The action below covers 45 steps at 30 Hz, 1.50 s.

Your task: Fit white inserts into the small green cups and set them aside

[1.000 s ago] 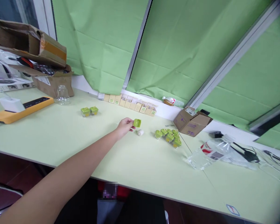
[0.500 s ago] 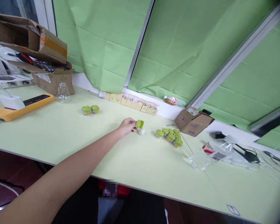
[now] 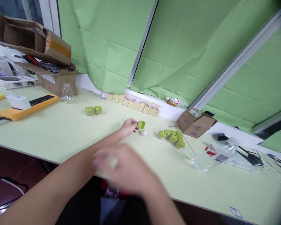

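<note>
The left hand (image 3: 129, 127) pinched a green lid (image 3: 141, 125) at centre as the right hand (image 3: 126, 168) entered lower middle, grip too blurred to judge, apparently making the work two-handed.

Boxy grn cap (image 3: 141, 124), tilted, hollow side showing, in L hand (image 3: 129, 126).

On the table (image 3: 189, 184), a row of small cartons (image 3: 140, 104) lines the back. In front of it, the left hand (image 3: 129, 126) holds a lid (image 3: 141, 124) just beside a small object (image 3: 144, 132). Two lidded cups (image 3: 90, 110) sit to the left, a cluster of cups (image 3: 173, 138) to the right, with a cardboard box (image 3: 193, 125) behind the cluster and a large bottle (image 3: 215, 153) farther right. At far left, a power strip (image 3: 37, 104) lies before stacked boxes (image 3: 58, 83)
</note>
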### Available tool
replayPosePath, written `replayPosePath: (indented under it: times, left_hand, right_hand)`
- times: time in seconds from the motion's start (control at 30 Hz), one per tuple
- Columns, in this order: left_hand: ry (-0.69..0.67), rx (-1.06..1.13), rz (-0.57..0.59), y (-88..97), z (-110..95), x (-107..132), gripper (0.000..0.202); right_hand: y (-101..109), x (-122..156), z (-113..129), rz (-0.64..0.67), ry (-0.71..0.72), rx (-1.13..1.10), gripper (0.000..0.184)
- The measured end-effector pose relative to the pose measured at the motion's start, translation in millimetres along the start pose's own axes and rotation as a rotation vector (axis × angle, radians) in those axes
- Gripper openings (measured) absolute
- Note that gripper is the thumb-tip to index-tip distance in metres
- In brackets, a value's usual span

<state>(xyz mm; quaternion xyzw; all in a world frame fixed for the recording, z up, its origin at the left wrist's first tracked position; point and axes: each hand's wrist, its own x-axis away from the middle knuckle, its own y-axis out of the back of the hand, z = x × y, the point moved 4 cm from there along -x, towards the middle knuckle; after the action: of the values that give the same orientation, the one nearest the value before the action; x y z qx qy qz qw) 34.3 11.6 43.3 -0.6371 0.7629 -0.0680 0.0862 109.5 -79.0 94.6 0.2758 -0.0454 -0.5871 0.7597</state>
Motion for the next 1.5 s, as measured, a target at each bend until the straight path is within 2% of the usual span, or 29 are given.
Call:
replayPosePath:
  times: [0.1,0.17,0.2,0.3,0.33,0.4,0.5,0.6,0.7,0.8,0.9,1.03,1.27,1.5]
  left_hand:
    - [-0.052,0.047,-0.039,2.8,3.1,-4.8,0.022]
    - [-0.078,0.049,-0.073,4.7,6.5,-8.4,0.019]
    - [-0.091,0.041,-0.080,5.2,8.5,-10.2,0.018]
    - [-0.143,0.021,-0.062,5.1,14.8,-14.8,0.014]
    - [-0.161,0.014,-0.052,4.9,16.5,-15.7,0.013]
    - [-0.198,-0.012,-0.038,4.8,18.3,-16.0,0.013]
    - [-0.233,-0.067,-0.033,5.6,18.2,-14.7,0.015]
    - [-0.236,-0.090,-0.040,7.5,17.2,-13.8,0.016]
    - [-0.231,-0.098,-0.047,9.1,16.2,-13.9,0.016]
    - [-0.218,-0.099,-0.051,9.4,15.6,-14.0,0.016]
    - [-0.219,-0.100,-0.051,8.9,15.4,-13.9,0.017]
    - [-0.239,-0.080,-0.043,7.5,16.2,-14.0,0.018]
    - [-0.210,0.034,-0.006,3.2,15.6,-11.2,0.027]
    - [-0.081,0.262,0.096,0.9,16.9,-4.8,0.039]
  right_hand:
    - [42.3,-11.5,-19.6,-0.173,-0.043,0.146,0.023]
    - [58.4,-16.9,-39.8,-0.267,-0.078,0.247,0.033]
    - [60.2,-18.6,-51.7,-0.289,-0.100,0.304,0.037]
    - [44.3,-20.4,-85.4,-0.190,-0.140,0.604,0.038]
    - [37.6,-20.1,-93.4,-0.155,-0.140,0.656,0.038]
    - [31.0,-19.1,-100.3,-0.175,-0.103,0.676,0.037]
    - [40.6,-17.9,-99.1,-0.381,-0.108,0.480,0.035]
    - [52.2,-17.8,-102.3,-0.531,-0.244,0.038,0.040]
    - [50.7,-20.0,-103.9,-0.521,-0.299,-0.364,0.042]
    - [44.8,-21.4,-99.8,-0.445,-0.270,-0.568,0.045]
    - [40.9,-21.0,-95.3,-0.379,-0.256,-0.611,0.043]
    - [40.6,-20.0,-93.5,-0.399,-0.229,-0.595,0.048]
    - [38.0,-22.3,-96.2,-0.432,-0.160,-0.567,0.046]
    - [39.3,-22.3,-97.0,-0.463,-0.117,-0.623,0.048]
